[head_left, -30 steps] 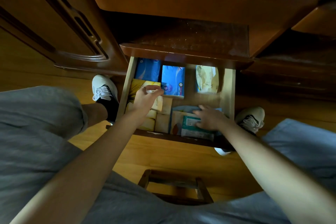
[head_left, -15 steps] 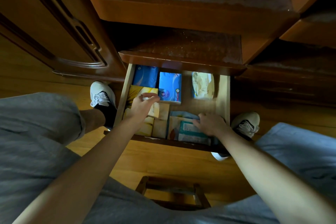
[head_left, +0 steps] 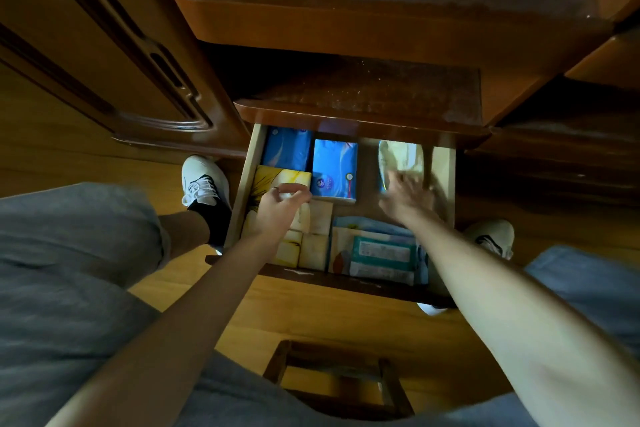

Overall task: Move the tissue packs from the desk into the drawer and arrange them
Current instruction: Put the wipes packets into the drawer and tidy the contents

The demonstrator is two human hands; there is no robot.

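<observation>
The open wooden drawer (head_left: 446, 177) holds several tissue packs. Two blue packs lie at the back, one at the left (head_left: 286, 151) and one beside it (head_left: 335, 168). A yellow pack (head_left: 273, 177) lies under my left hand (head_left: 282, 201), whose fingers curl on a small cream pack (head_left: 304, 213). More small cream packs (head_left: 313, 246) fill the front left. A teal-labelled pack (head_left: 382, 258) lies at the front right. My right hand (head_left: 407, 194), blurred, reaches with spread fingers onto the pale cream pack (head_left: 398, 156) at the back right.
The dark desk top (head_left: 381, 28) overhangs the drawer. A cabinet door (head_left: 104, 55) stands at the left. My feet in white shoes flank the drawer, one at the left (head_left: 204, 180) and one at the right (head_left: 491, 236). A wooden stool (head_left: 339, 378) sits between my knees.
My right hand left the teal-labelled pack at the front right and moved to the cream pack at the back right. My left hand stayed on the small cream pack.
</observation>
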